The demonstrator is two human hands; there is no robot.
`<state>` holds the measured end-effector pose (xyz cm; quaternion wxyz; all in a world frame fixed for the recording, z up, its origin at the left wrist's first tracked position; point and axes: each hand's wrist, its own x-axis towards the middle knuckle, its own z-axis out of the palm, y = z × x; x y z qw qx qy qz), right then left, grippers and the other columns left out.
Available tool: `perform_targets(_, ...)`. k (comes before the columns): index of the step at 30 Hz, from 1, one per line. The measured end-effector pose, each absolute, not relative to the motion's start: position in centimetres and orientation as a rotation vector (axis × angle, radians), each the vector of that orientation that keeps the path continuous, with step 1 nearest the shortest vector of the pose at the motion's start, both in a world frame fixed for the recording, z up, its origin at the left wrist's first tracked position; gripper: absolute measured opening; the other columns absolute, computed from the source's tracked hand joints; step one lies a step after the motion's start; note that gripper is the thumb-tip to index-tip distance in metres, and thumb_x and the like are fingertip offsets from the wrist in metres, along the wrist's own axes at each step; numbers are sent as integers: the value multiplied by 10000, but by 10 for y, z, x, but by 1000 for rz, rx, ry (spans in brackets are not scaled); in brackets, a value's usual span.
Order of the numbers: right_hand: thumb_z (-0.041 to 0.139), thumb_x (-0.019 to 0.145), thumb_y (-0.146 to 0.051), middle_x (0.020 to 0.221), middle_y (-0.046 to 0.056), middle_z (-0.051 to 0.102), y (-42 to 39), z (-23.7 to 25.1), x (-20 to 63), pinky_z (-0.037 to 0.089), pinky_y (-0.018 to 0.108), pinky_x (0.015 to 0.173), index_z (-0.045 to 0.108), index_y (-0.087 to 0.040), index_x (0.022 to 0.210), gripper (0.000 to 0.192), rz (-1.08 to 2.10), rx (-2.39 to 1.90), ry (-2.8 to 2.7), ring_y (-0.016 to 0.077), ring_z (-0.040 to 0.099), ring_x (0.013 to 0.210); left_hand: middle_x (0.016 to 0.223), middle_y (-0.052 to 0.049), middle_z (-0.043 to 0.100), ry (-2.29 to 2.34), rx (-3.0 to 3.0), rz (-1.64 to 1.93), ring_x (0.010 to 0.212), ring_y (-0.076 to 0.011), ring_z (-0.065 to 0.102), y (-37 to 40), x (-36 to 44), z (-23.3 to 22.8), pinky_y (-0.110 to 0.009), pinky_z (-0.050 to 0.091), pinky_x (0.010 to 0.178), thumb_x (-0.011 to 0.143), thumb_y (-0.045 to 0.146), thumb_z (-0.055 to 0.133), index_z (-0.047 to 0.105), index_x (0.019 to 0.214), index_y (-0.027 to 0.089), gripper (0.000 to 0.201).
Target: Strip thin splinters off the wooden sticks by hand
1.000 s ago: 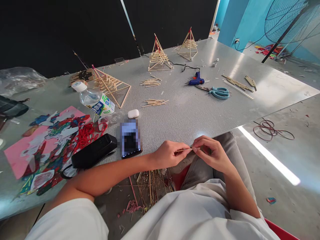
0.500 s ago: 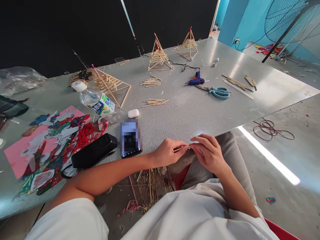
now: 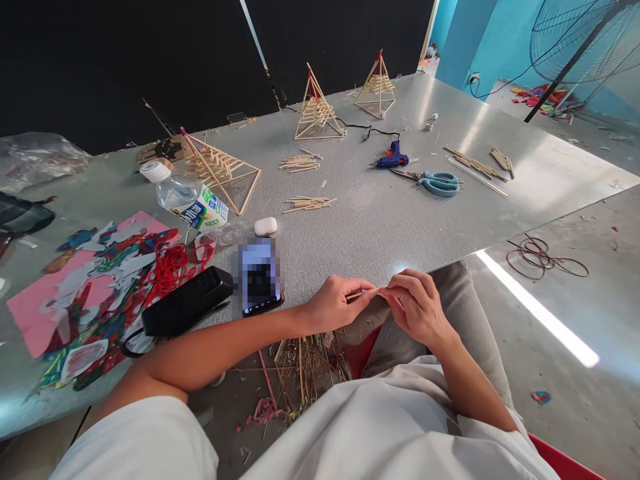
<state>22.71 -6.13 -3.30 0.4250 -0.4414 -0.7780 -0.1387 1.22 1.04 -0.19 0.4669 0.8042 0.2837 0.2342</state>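
Just off the table's near edge, my left hand [image 3: 339,303] pinches a thin wooden stick [image 3: 354,295], most of it covered by the fingers. My right hand [image 3: 416,305] meets it fingertip to fingertip, closed around the stick's other end, where what lies between the fingers is too small to make out. A phone [image 3: 260,277] with a blurred screen lies left of my left hand. Two small bundles of cut sticks, a nearer bundle [image 3: 309,204] and a farther bundle [image 3: 301,162], rest on the table beyond.
Three stick pyramids, left [image 3: 220,170], middle [image 3: 319,115] and right [image 3: 377,90], stand farther back. A blue glue gun [image 3: 393,157], scissors [image 3: 440,184] and longer sticks [image 3: 475,163] lie right. A bottle [image 3: 187,200], black case [image 3: 187,301] and red yarn [image 3: 173,267] are left.
The fingers of my right hand have curled in closer around the stick's end, and the fingertips of both hands press together. The objects on the table have stayed put.
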Motion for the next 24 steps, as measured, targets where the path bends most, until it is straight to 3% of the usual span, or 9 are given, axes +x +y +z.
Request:
perform_targets(5,692,1020,-91,1035,54,705,-68,-22,229,564,376,875,633,-263,1178,241,-301,-1044,-1919,230,665,1044,601,47,512,778,1900,603,535,-84,326,11,14,0,-225,264,509,1062,410,578,813,1013,95,397)
perform_targets(10,545,1090,-142,993,63,687,-86,7,232,548,351,797,604,-225,1058,107,90,-956,-2062,195,638,882,602,52,501,795,1926,621,541,-82,335,11,13,-2,-225,255,511,1054,403,606,817,1012,101,371)
perform_targets(13,464,1128,-191,913,62,692,-92,11,224,500,344,742,612,-196,960,224,284,-1005,-2261,183,602,781,589,54,499,788,1961,657,538,-82,344,10,13,-3,-224,263,516,1047,389,622,823,1024,100,353)
perform_targets(16,527,1128,-238,869,48,709,-91,-8,203,464,347,719,654,-181,908,261,337,-1070,-2439,179,621,736,576,59,484,787,2013,669,531,-79,349,10,12,-6,-222,261,516,1043,355,631,827,1022,99,323)
perform_targets(19,656,1075,-219,867,46,752,-86,-35,182,429,347,681,699,-161,943,151,281,-1113,-2613,187,664,717,567,64,466,797,2021,676,520,-76,351,9,12,-7,-218,249,504,1036,331,629,826,1012,94,309)
perform_targets(21,680,1070,-243,775,27,739,-84,-46,175,377,340,624,692,-167,871,213,236,-1135,-2649,172,642,642,561,68,457,791,2013,683,515,-75,347,9,12,-7,-216,252,502,1032,324,629,823,1004,91,305)
perform_targets(24,605,1122,-430,619,-4,651,-83,-42,184,302,337,563,609,-197,708,475,154,-1131,-2473,137,565,529,559,70,459,777,2015,690,518,-74,351,10,12,-6,-215,266,510,1031,323,636,822,1004,89,300)
